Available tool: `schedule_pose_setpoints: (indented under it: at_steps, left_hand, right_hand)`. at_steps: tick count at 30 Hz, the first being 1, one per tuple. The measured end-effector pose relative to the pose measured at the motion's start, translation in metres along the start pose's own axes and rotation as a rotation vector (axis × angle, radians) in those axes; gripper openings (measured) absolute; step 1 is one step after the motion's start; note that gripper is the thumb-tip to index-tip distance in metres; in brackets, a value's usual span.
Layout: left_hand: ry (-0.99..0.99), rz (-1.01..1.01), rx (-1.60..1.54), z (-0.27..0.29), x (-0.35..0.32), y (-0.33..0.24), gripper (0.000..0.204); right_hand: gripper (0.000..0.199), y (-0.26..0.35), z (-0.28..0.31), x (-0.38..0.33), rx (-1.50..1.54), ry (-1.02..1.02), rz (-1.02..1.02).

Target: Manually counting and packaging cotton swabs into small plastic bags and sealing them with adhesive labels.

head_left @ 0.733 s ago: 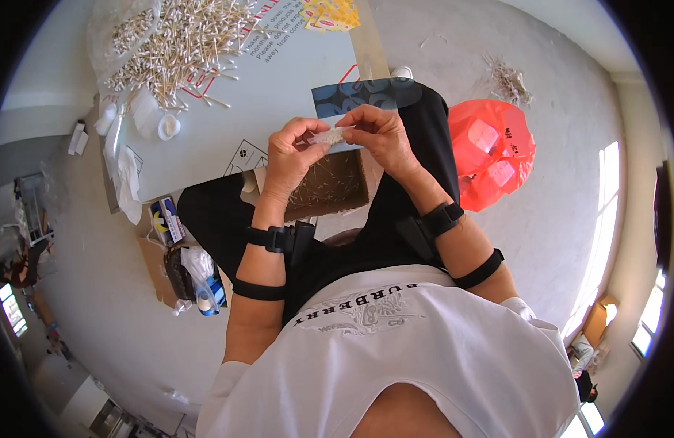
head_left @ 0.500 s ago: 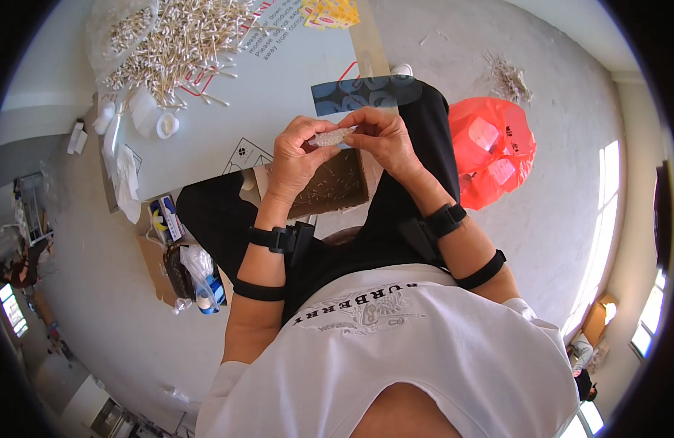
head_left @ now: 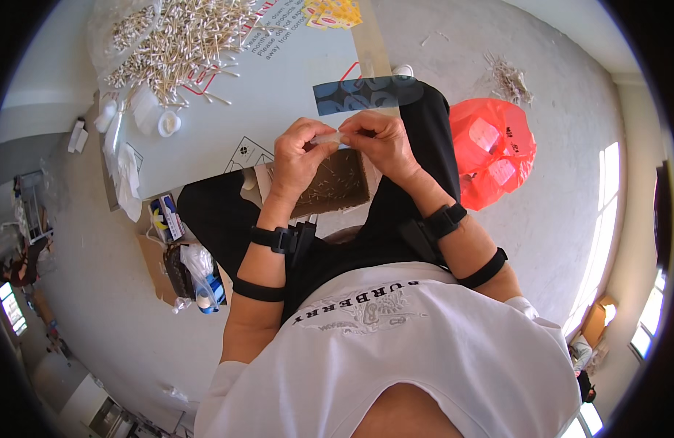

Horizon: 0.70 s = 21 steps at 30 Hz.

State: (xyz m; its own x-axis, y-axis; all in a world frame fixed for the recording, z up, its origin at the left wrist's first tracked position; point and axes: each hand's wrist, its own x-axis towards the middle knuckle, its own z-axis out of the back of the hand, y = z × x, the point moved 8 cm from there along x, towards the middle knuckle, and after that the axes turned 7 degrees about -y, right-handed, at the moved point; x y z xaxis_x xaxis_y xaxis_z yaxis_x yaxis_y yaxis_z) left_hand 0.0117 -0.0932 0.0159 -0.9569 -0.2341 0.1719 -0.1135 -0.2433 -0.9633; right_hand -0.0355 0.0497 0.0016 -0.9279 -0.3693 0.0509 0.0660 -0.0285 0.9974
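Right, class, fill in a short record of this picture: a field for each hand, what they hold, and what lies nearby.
left hand: pinches one end of the small clear packet
right hand: pinches the packet's other end
below hands: brown box of cotton swabs
table: pale sheet, loose pile of cotton swabs at far left
floor, right: red plastic bag

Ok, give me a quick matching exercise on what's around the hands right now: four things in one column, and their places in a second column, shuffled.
Things:
1. heap of cotton swabs
2. red plastic bag
3. small clear packet
4. brown tray of swabs

Places:
A. on the floor, to the person's right
B. pinched between left hand and right hand
C. on the far left part of the pale table
D. on the lap, just below the hands

Pairs: 1-C, 2-A, 3-B, 4-D
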Motion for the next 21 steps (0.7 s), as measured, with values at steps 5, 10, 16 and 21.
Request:
schedule_pose_setpoints:
  at_steps: [5,10,16,21]
  left_hand:
    - [-0.002,0.522,-0.203,0.0,-0.007,0.034,0.01]
    - [-0.026,0.624,-0.387,0.0,-0.005,0.045,0.008]
    - [0.027,0.59,-0.364,-0.001,-0.005,0.04,0.009]
    - [0.012,0.309,-0.227,-0.001,0.001,0.019,0.008]
  right_hand:
    - [0.005,-0.023,0.002,0.001,0.216,0.008,-0.355]
    - [0.005,-0.028,0.003,0.003,0.234,0.033,-0.545]
    - [0.006,-0.026,-0.003,0.002,0.118,0.104,-0.298]
    - [0.005,0.001,-0.001,0.001,0.013,-0.022,-0.048]
